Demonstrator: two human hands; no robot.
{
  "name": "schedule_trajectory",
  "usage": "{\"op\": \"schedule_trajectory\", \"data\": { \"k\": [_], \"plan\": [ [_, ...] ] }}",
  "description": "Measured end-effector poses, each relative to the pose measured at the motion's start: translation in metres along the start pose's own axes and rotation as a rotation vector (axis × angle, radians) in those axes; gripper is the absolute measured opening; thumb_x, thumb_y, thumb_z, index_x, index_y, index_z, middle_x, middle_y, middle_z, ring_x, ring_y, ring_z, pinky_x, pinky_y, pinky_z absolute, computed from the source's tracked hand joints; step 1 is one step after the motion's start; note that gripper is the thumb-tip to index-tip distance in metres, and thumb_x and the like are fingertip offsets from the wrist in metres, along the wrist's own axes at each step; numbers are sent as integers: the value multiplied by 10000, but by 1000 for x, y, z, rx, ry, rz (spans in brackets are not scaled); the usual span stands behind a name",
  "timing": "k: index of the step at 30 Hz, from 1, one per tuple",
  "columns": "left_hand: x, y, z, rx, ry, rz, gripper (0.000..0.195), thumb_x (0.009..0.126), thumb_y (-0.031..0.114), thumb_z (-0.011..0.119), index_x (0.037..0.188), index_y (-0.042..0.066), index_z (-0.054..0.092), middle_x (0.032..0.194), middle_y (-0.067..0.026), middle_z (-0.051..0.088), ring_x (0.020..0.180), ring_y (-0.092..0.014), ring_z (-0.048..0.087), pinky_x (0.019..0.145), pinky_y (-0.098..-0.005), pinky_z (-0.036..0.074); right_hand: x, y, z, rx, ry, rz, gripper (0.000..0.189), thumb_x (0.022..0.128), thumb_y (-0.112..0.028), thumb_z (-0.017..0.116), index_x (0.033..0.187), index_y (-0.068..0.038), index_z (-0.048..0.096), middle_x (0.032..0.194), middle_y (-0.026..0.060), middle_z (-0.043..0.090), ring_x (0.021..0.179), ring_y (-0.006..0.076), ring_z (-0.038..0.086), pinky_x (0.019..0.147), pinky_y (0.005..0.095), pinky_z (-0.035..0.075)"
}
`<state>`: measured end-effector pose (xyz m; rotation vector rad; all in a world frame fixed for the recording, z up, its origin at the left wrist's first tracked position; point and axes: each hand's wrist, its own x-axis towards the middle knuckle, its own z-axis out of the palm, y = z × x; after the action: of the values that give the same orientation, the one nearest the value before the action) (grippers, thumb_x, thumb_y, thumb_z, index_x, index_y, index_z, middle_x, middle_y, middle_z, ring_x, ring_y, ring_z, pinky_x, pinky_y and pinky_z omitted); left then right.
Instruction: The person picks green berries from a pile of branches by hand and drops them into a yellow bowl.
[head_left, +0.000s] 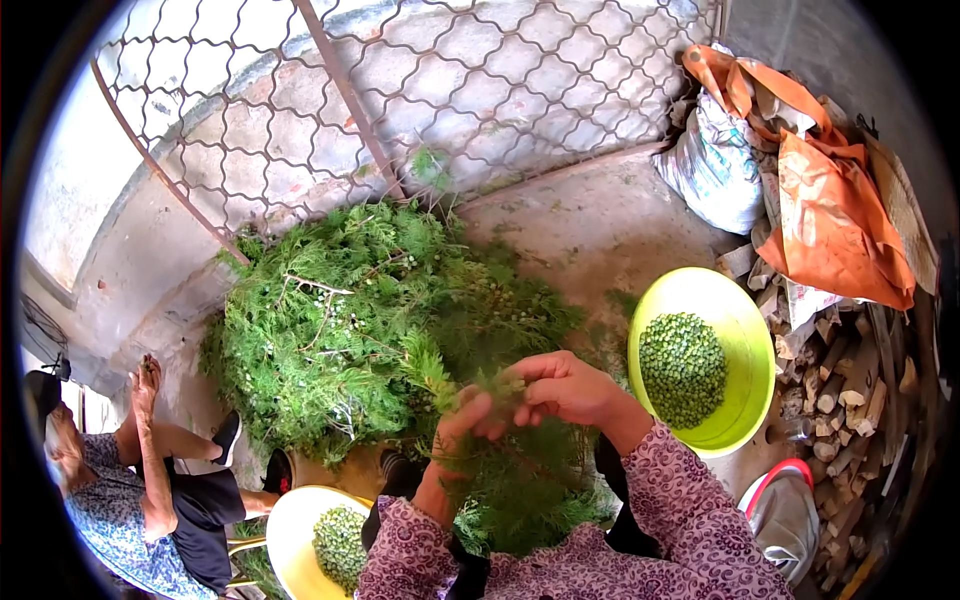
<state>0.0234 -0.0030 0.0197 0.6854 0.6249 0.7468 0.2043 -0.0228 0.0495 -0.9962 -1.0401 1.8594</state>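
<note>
My left hand (469, 416) grips a leafy conifer sprig (431, 367), with the thumb and fingers closed on it. Close beside it, my right hand (566, 386) has its thumb and index finger pinched at the sprig's foliage; the fingertips are blurred. More green foliage (517, 487) hangs below the hands, over my lap. Ahead lies a large heap of cut conifer branches (322, 337) with small pale berries. A yellow-green plastic basin (750, 390) holding green berries (682, 367) stands to the right of my right hand.
A co-worker (142, 480) sits at left, near a yellow basin (292, 525) of green berries (341, 544). A wire-mesh metal gate (330, 67) stands behind the heap. At right are stacked firewood (847, 390), a white woven sack (709, 165), orange sheeting (832, 217) and a grey bag (784, 517).
</note>
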Motion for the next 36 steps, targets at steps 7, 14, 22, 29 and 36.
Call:
{"op": "schedule_trajectory", "data": {
  "k": [7,14,22,29,36],
  "plan": [
    [0,1,3,-8,18,-1,216,748,262,545,644,115,425,541,37,361,527,-97,382,499,-217,298,0,8,-4,-55,18,-17,350,787,-53,520,1124,26,470,899,83,586,721,139,560,637,254,462],
    [1,-4,-8,-24,-42,6,182,773,216,548,670,121,432,561,35,353,520,-92,364,478,-220,275,2,8,1,-58,53,-59,250,809,-61,531,1057,-33,528,828,40,610,654,83,559,554,201,427],
    [0,-8,-7,-87,-47,-25,124,776,168,588,743,125,477,598,24,387,525,-83,359,472,-225,288,3,22,-10,347,-20,-1,136,780,-37,501,912,-20,531,828,70,596,718,143,591,605,237,480],
    [3,-6,-21,-128,-79,-8,105,774,159,586,804,59,577,624,-3,483,520,-76,380,456,-214,302,-4,13,-4,536,-117,-55,208,774,-50,515,975,-1,495,922,107,575,782,168,584,601,236,481],
    [4,-4,-3,24,80,22,246,762,175,555,568,132,409,453,23,331,432,-110,355,434,-242,275,-2,7,5,52,105,-14,184,822,-155,574,954,-47,503,771,40,573,569,76,492,455,195,376]
  ]
}}
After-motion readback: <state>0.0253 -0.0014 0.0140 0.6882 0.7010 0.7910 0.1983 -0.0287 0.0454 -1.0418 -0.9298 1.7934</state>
